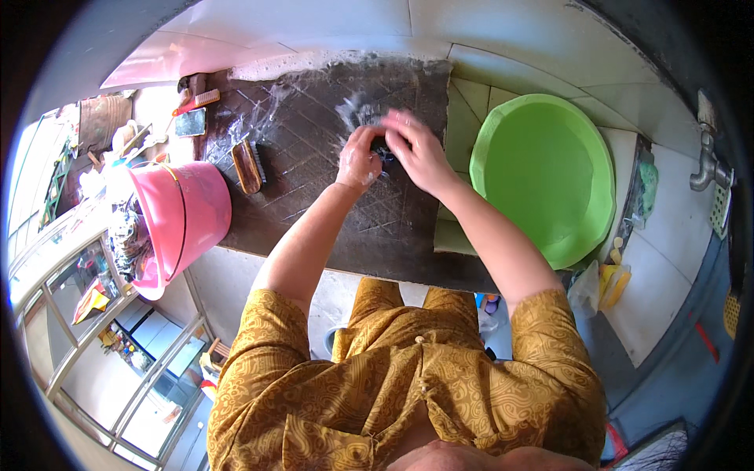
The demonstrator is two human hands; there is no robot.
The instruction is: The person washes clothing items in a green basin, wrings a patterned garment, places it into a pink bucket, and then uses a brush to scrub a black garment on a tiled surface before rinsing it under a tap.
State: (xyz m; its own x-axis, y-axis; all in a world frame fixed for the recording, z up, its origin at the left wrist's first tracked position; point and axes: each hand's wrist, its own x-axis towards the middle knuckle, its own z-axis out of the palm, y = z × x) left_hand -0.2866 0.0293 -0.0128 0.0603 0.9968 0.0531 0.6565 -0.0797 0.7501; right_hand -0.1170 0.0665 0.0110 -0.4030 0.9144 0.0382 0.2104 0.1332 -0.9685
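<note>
Both my hands are together over a dark, wet slab with soap suds on it (pixel 318 218). My left hand (pixel 360 158), wet with bits of foam, has its fingers curled. My right hand (pixel 417 147) lies against it, its fingertips blurred. Something small and dark shows between and just below the hands; what it is and which hand holds it cannot be made out. White suds (pixel 359 112) spread on the slab just beyond my fingers. Left of my left hand, a wooden-backed scrub brush (pixel 247 167) rests on its side, bristles facing right.
A pink bucket (pixel 197 206) with dark cloth in it stands at the left. A green plastic basin (pixel 542 171) sits right of the slab. A red-handled brush (pixel 194 103) lies at the far left corner; a metal tap (pixel 707 168) is at far right.
</note>
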